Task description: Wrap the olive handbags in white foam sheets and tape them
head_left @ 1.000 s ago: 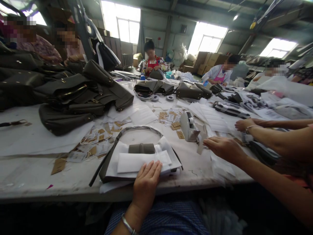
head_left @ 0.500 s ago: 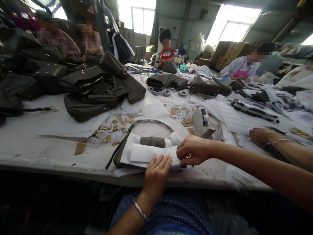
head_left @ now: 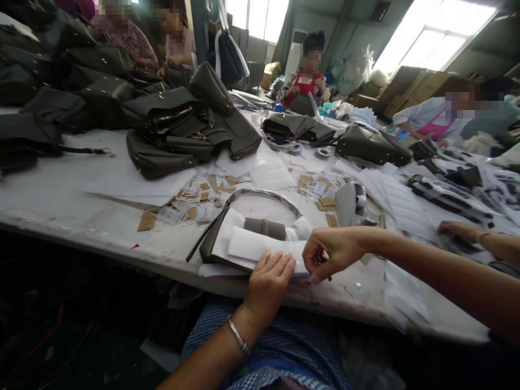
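Note:
An olive-brown handbag (head_left: 208, 246) lies on the near edge of the table before me, its front padded with white foam sheet (head_left: 254, 245). A dark leather band (head_left: 266, 228) shows between the foam pieces. The bag's arched handle (head_left: 271, 196) is wrapped in clear film, and a dark strap (head_left: 205, 238) sticks out at the left. My left hand (head_left: 270, 281) lies flat on the foam's lower edge, fingers stretched out. At the bag's right end, my right hand (head_left: 335, 250) has its fingers curled into a pinch; what they hold is hidden.
Paper tags (head_left: 195, 200) lie scattered behind the bag, with more tags (head_left: 319, 189) to the right. Olive handbags (head_left: 174, 124) are heaped at the left. A grey wrapped piece (head_left: 347, 203) stands beyond my right hand. A neighbour's hand (head_left: 461, 230) works at the right; several people sit around.
The camera view has turned, so the scene sits farther right and tilts. My left hand stays flat on the foam; my right hand has drawn slightly away from the foam's right edge.

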A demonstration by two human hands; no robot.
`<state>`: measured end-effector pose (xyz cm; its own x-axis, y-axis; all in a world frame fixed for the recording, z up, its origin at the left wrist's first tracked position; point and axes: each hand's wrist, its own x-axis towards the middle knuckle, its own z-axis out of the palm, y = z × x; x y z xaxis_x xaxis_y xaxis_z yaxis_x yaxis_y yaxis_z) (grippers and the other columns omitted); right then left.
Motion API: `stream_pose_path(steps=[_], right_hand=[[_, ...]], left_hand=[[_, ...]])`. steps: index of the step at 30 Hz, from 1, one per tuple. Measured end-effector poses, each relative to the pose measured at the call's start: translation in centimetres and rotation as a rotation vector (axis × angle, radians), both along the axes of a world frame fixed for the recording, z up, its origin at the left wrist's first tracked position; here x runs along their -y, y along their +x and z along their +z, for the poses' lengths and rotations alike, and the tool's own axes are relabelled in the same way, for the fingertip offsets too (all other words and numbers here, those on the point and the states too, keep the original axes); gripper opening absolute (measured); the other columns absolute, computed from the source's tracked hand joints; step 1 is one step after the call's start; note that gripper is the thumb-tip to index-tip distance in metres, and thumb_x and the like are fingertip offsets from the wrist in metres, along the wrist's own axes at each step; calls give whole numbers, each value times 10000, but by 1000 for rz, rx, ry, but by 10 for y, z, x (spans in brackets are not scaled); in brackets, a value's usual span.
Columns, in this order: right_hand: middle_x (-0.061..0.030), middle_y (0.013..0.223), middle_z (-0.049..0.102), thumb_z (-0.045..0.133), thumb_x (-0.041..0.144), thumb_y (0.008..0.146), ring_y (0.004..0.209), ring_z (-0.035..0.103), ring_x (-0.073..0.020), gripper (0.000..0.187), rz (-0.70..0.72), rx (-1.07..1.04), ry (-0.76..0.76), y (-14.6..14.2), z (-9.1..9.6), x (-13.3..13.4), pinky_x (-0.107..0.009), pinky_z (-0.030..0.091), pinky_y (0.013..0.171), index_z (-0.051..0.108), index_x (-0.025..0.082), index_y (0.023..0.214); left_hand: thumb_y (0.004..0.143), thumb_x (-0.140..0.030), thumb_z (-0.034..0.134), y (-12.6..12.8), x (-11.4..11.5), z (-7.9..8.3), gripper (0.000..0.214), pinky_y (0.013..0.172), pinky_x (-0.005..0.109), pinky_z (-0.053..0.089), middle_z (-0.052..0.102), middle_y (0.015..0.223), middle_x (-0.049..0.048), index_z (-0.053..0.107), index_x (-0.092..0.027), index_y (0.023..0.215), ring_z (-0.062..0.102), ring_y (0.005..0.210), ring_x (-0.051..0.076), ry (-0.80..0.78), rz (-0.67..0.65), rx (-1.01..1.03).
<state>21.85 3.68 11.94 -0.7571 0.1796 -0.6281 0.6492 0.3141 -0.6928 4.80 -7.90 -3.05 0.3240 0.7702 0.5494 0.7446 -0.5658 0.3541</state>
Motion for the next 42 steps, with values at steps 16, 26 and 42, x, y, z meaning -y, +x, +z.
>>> stream_pose_path(steps=[16,26,42], right_hand=[[-9,721,734,714,329,777,605,598,-143,94,477,272,837,-39,-32,-35,-266,246,530,780,290,831],[11,704,729,761,395,747,574,558,-128,120,525,294,793,-50,-35,-43,-269,263,550,788,291,802],[3,645,698,769,648,620,542,514,-125,426,368,312,842,-43,-52,-79,-259,275,548,779,241,746]], left_hand=[[1003,-193,479,-1,1,3,430,1103,381,454,663,1301,35,469,-232,1432,593,1226,176,4,27,-47],[1023,-221,423,-3,2,-6,332,1092,395,458,613,1372,4,613,-264,1292,576,1249,199,77,3,-53],[1027,-264,419,-2,1,-14,332,1048,370,486,649,1320,-30,619,-268,1291,593,1227,194,137,24,-82]])
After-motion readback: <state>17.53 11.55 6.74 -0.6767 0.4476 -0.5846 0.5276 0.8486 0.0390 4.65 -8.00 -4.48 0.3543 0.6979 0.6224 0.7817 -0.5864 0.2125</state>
